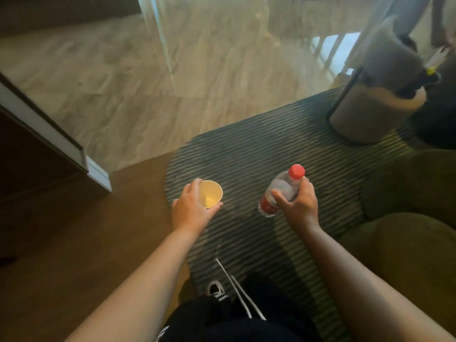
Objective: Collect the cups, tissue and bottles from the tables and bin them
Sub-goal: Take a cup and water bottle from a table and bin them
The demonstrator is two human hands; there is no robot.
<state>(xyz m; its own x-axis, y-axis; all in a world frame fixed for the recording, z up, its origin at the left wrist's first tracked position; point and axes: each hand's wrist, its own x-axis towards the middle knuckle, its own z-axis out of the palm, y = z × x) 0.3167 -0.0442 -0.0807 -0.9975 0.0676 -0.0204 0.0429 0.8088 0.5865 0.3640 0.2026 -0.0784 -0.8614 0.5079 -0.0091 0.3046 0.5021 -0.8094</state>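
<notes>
My left hand (191,211) grips a pale paper cup (211,193) from its left side, with the cup's open mouth facing up toward me. My right hand (299,204) holds a clear plastic bottle (281,188) with a red cap and a red label, tilted with the cap pointing up and to the right. Both are held out in front of me above a grey striped rug (246,154). No bin shows in this view.
Pale wood floor (172,70) lies beyond the rug. A round beige pouf (372,114) stands at the upper right with a dark metal leg beside it. Olive green cushions (407,243) fill the right edge. A dark cabinet with a white edge (49,134) is at left. A person's hand (444,43) shows at the top right corner.
</notes>
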